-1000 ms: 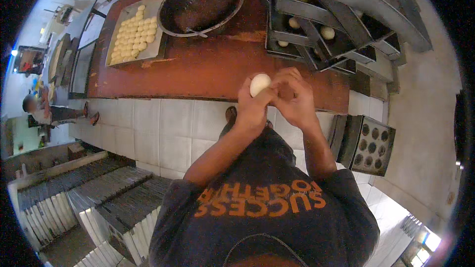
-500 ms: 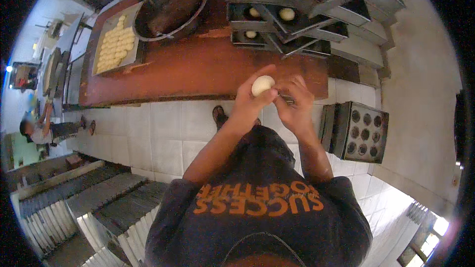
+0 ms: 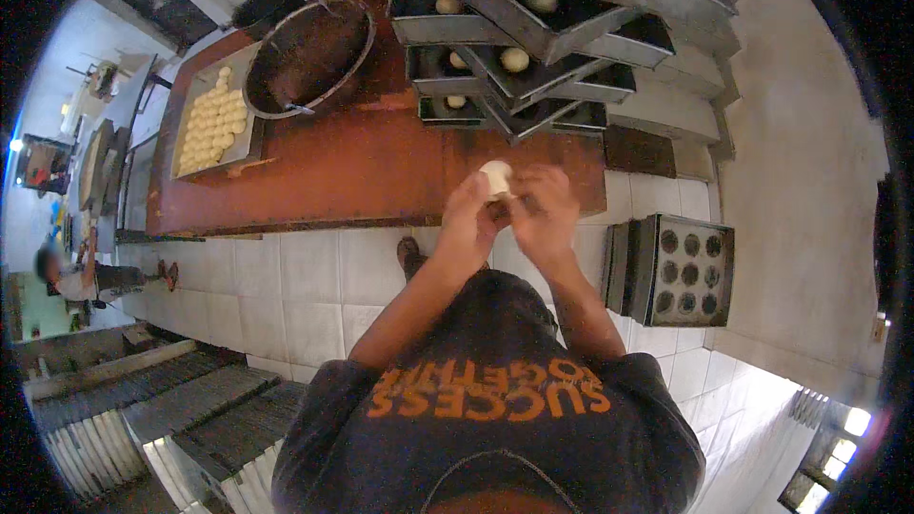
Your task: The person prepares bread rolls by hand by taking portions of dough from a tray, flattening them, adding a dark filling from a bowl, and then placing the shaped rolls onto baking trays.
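Note:
A pale dough ball is held up between my hands, just off the front edge of the reddish-brown table. My left hand is closed round its left and lower side. My right hand has curled fingers pressed against the dough from the right; they are slightly blurred. More dough balls lie in close rows on a tray at the table's left. At the far right, single dough balls sit in crisscross-stacked dark metal pans.
A large round basin stands behind the tray. To my right is a dark baking pan with round cups. Stacked trays fill the lower left. Another person stands at the far left.
The dough has changed from a smooth round ball to an uneven, pulled shape. My right hand has come closer against it. The view has shifted, so the table and pans sit lower.

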Tool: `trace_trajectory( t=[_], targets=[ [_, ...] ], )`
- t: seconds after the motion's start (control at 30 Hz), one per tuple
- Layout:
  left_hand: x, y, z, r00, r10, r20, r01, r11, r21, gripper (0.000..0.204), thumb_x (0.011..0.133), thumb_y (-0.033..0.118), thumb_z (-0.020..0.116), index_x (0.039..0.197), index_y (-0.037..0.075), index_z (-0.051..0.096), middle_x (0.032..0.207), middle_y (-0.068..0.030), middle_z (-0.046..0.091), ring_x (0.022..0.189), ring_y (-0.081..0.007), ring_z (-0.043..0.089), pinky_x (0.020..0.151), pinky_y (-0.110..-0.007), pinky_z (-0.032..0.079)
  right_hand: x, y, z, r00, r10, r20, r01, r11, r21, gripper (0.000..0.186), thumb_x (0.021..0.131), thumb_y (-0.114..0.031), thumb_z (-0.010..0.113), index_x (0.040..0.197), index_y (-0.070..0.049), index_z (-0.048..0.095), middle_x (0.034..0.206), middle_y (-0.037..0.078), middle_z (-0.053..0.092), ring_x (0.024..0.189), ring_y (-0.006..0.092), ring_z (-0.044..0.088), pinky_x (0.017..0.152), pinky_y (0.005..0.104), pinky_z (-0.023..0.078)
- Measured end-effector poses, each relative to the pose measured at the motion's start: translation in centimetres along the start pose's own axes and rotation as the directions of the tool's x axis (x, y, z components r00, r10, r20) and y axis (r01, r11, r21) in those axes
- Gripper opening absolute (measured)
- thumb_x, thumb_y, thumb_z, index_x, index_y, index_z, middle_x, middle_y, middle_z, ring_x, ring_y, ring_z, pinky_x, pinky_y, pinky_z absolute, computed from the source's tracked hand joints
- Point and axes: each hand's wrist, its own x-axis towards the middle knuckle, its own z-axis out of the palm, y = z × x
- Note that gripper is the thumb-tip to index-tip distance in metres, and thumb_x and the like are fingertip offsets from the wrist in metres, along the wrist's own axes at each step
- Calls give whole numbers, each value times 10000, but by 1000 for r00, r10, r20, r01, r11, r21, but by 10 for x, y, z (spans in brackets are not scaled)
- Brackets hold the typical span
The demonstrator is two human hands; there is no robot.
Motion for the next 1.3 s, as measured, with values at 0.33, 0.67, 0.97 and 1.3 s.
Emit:
trace_trajectory(
  t=[0.33,0.67,0.97,1.3],
  targets=[
    [27,-10,-7,979,80,-186,-68,995,73,290,861,313,523,965,42,539,856,-49,567,744,-156,547,650,-294,462,2,18,23,981,65,182,-56,997,-55,205,588,-73,626,778,-38,557,912,132,516,886,328,450,770,419,360],
    [31,-20,-1,982,-94,-164,140,945,297,274,812,223,596,1019,62,517,900,-29,573,774,-164,557,698,-313,468,-1,13,-1,903,421,90,-422,907,-6,186,647,-114,612,805,-38,550,836,127,526,810,329,463,728,414,374],
    [30,-39,-17,990,-109,-85,131,941,311,264,832,236,565,1027,66,517,928,-44,567,851,-161,546,743,-297,453,-24,31,-8,919,375,125,-370,927,-65,225,643,-104,647,829,-43,536,745,115,519,736,322,470,718,427,373],
    [29,-39,-23,977,-141,-161,174,962,211,276,828,241,580,1020,53,519,892,-39,576,826,-152,553,734,-264,463,-24,22,-8,999,26,-25,-30,984,-174,153,639,-53,648,768,-35,569,749,109,565,723,291,528,647,368,432]
  ],
)
